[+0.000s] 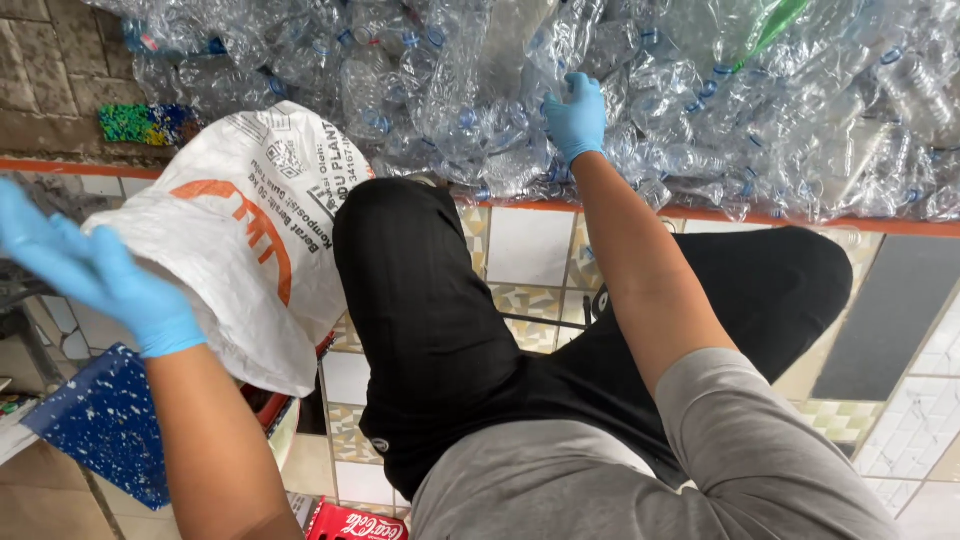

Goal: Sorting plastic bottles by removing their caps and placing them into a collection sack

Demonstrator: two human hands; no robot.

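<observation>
A large heap of crushed clear plastic bottles [700,90] fills the top of the view. My right hand [575,115], in a blue glove, reaches into the heap and its fingers curl over one clear bottle [500,150] there. My left hand [95,270], also blue-gloved, hovers out to the left with fingers spread and nothing in it, beside a white woven sack [250,240] with orange and black print. My legs in black trousers [430,320] lie between the sack and the heap.
An orange painted kerb [880,226] separates the bottle heap from the patterned tiled floor [530,250]. A blue speckled panel [105,430] sits at the lower left. A red can pack [355,522] lies at the bottom edge. A brick wall [50,70] stands at the top left.
</observation>
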